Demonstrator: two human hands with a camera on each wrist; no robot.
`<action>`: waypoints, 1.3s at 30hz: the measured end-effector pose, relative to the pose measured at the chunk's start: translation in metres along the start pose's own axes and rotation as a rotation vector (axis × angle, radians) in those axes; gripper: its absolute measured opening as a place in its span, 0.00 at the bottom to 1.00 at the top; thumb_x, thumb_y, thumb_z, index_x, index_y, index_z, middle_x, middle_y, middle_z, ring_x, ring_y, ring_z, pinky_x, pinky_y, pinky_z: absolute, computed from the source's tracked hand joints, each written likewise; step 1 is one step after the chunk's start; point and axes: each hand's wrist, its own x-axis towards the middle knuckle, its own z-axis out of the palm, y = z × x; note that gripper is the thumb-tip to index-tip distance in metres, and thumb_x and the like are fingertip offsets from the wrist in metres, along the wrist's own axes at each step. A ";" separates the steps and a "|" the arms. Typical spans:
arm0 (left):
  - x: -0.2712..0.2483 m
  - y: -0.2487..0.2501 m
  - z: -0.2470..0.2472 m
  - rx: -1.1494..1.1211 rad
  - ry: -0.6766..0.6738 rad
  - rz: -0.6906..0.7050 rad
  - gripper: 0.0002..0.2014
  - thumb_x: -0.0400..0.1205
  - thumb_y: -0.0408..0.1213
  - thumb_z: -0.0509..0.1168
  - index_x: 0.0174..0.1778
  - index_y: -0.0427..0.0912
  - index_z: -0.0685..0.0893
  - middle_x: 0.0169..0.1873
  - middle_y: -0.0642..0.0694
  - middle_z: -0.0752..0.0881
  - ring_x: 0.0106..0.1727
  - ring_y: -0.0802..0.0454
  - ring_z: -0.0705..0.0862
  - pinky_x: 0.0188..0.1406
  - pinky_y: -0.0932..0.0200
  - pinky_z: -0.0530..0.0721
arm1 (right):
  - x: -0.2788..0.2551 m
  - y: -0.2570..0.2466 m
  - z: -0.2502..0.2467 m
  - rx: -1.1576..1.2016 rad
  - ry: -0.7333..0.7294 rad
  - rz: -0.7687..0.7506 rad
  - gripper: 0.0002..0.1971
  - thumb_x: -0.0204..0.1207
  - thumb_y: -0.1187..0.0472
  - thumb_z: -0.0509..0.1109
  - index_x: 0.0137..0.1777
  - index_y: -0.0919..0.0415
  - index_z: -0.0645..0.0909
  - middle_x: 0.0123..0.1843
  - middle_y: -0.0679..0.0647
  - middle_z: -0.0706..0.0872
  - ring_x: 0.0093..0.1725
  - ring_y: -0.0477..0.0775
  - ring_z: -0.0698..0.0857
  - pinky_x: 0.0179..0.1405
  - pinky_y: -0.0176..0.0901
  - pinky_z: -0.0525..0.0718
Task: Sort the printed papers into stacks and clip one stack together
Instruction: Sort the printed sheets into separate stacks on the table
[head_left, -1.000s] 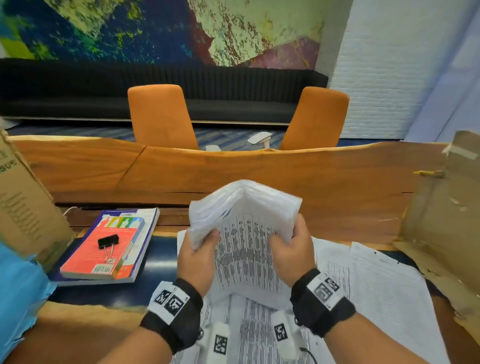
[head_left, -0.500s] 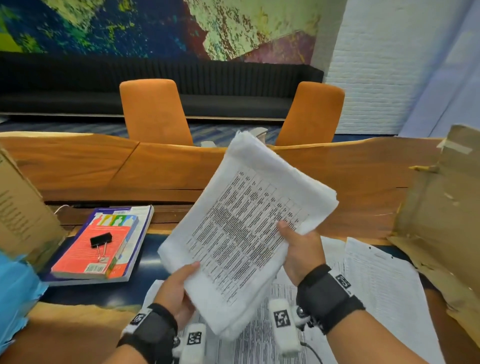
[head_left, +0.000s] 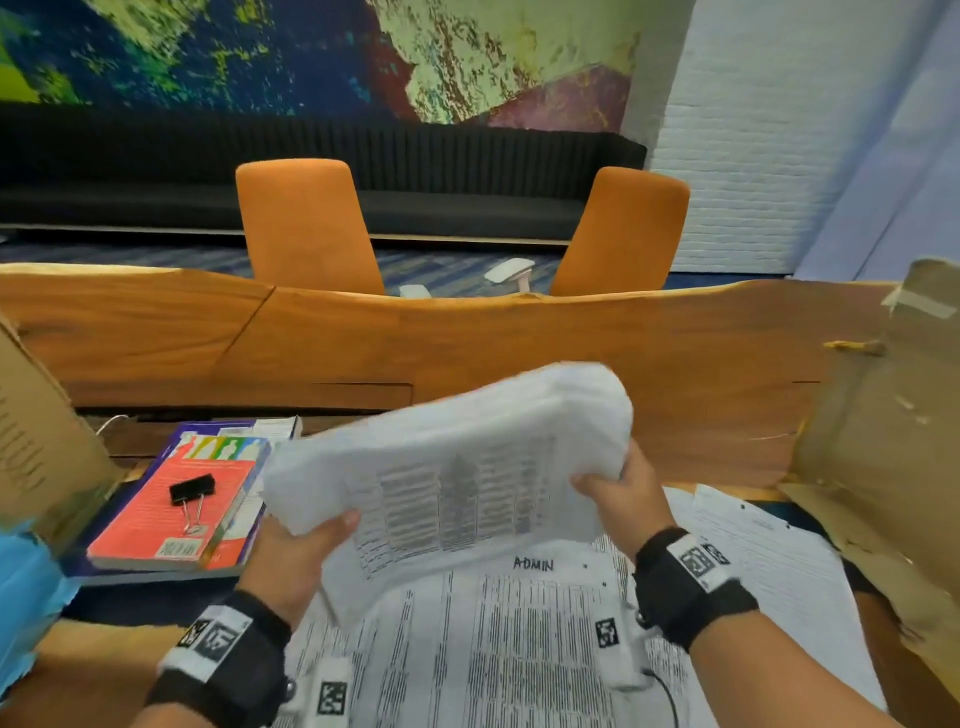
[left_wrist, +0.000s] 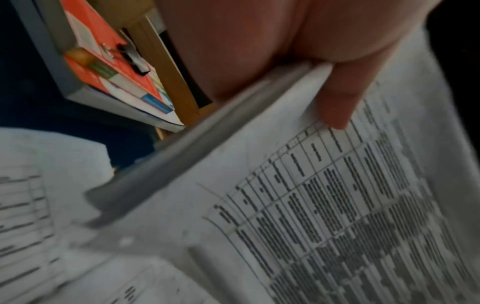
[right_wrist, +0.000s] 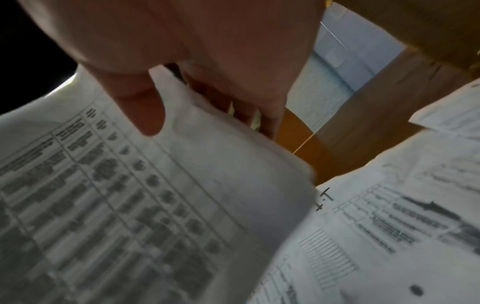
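Your left hand (head_left: 291, 551) pinches the lower left edge of a thick stack of printed papers (head_left: 457, 457), thumb (left_wrist: 340, 98) lying on the top sheet and the remaining fingers tucked beneath the edge. Your right hand (head_left: 623, 499) grips the stack's right edge the same way, thumb (right_wrist: 137, 107) pressed on the printed face and fingers curled behind it. Held between the two hands, the stack is raised off the table and tilted, its far edge blurred and bowed. The top sheet carries a ruled table of small dark text, too blurred to read.

Directly below the stack lie more printed sheets (head_left: 493, 649) spread on the table; the uppermost has "ADMIN" handwritten in capitals near its top edge, above dense columns of print that cannot be read. To the right of these lies another sheet (head_left: 769, 566) with fainter lines of text, reaching towards a torn cardboard flap (head_left: 883, 441).

Both wrists wear black straps with white square-coded tags (head_left: 698, 561).

To your left, near the stack, a black binder clip (head_left: 191, 491) rests with its wire handles folded flat on a red-covered book (head_left: 182, 509), which sits on a larger book with a blue-purple cover (head_left: 202, 431). The red book shows a barcode label at its near corner; its print is illegible. Further left stands a cardboard box (head_left: 36, 441) with dark lettering, not readable. Beyond the wooden table (head_left: 519, 343) stand two orange chairs (head_left: 306, 223).
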 end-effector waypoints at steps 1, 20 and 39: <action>-0.001 -0.004 0.001 0.017 -0.042 0.009 0.19 0.68 0.24 0.76 0.54 0.42 0.86 0.47 0.45 0.93 0.48 0.48 0.91 0.43 0.53 0.87 | 0.002 0.004 0.001 0.042 0.057 0.011 0.21 0.70 0.72 0.72 0.61 0.53 0.81 0.53 0.54 0.89 0.53 0.53 0.87 0.47 0.52 0.86; -0.021 -0.070 -0.005 0.285 0.048 -0.191 0.14 0.58 0.29 0.67 0.38 0.40 0.90 0.33 0.47 0.93 0.44 0.42 0.88 0.49 0.48 0.83 | -0.059 -0.051 0.036 -1.120 -0.295 -0.428 0.50 0.68 0.67 0.62 0.86 0.49 0.39 0.88 0.48 0.38 0.86 0.59 0.32 0.85 0.63 0.37; -0.009 -0.021 -0.028 0.221 0.084 -0.063 0.13 0.78 0.40 0.73 0.57 0.44 0.85 0.47 0.47 0.91 0.54 0.47 0.87 0.55 0.49 0.83 | -0.016 -0.109 0.019 -0.808 -0.489 -0.352 0.10 0.79 0.66 0.66 0.38 0.53 0.76 0.32 0.46 0.79 0.30 0.48 0.76 0.28 0.44 0.71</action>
